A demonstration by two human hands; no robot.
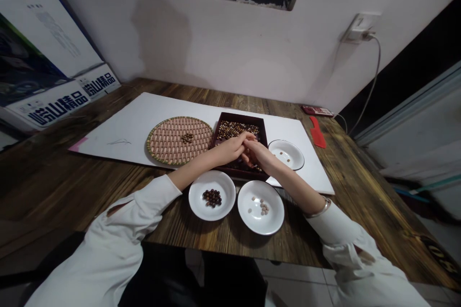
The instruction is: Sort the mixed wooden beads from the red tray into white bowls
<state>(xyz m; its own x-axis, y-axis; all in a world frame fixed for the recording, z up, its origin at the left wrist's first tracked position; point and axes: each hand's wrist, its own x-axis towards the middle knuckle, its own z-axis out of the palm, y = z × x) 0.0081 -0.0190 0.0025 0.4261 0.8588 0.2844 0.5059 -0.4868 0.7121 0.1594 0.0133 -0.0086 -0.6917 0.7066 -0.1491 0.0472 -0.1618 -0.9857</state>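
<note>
My left hand [232, 148] and my right hand [258, 152] meet above a dark red square tray [262, 127] of mixed brown, tan and pale beads [236, 129]. The fingers of both hands are bent and overlap; anything between them is hidden. To the left lies a round woven mat [165, 141] with a small cluster of brownish beads [187, 138]. Nearer me stand two white bowls: the left bowl [196, 196] holds dark beads [212, 197], the right bowl [248, 223] pale ones [264, 208]. A third white bowl [297, 156], beside my right wrist, contains a few tan pieces [284, 156].
A white board [118, 124] lies under the mat and tray on the wooden table [169, 230]. At the right are a red scraper-like tool [317, 133] and a phone-like object [317, 111]. Printed boxes [54, 96] stand at the left; a cord [376, 67] hangs from the wall socket.
</note>
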